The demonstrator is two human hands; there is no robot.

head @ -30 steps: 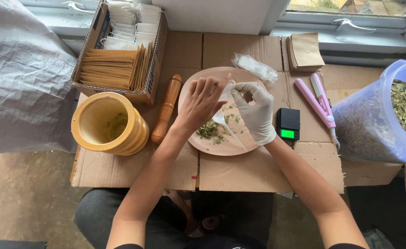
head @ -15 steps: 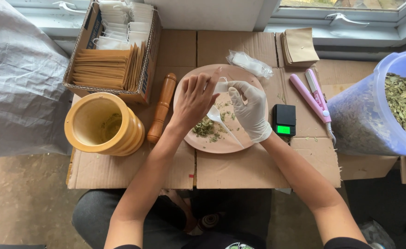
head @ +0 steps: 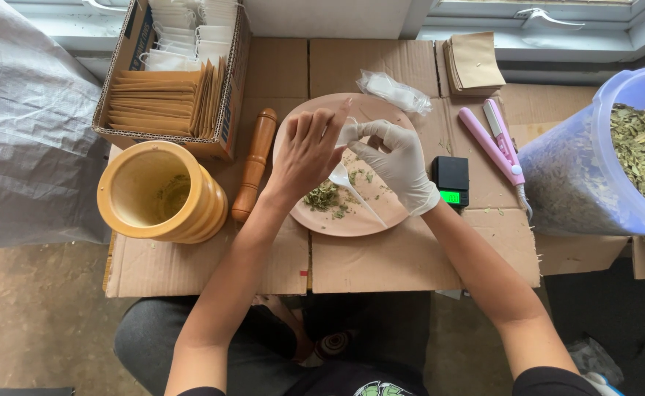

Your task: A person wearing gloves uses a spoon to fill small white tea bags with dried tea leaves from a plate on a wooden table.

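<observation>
My bare left hand (head: 306, 152) and my white-gloved right hand (head: 396, 163) meet over a round pink plate (head: 352, 222). Both pinch a small white tea bag (head: 347, 133) between their fingertips, held above the plate. A white plastic spoon (head: 352, 189) lies on the plate under my hands, its handle pointing toward me. A small heap of crushed green dried leaves (head: 324, 196) sits on the plate by my left wrist.
A yellow mortar (head: 160, 193) and wooden pestle (head: 254, 163) stand left of the plate. Behind them is a cardboard box (head: 167, 88) of brown envelopes and white bags. Right of the plate: a black pocket scale (head: 450, 180), pink sealer (head: 493, 141), brown envelopes (head: 473, 63), blue tub of dried leaves (head: 616, 154).
The camera has shifted slightly. My hands stay over the plate, still working the tea bag between the fingertips; the left fingers have lifted and spread a little.
</observation>
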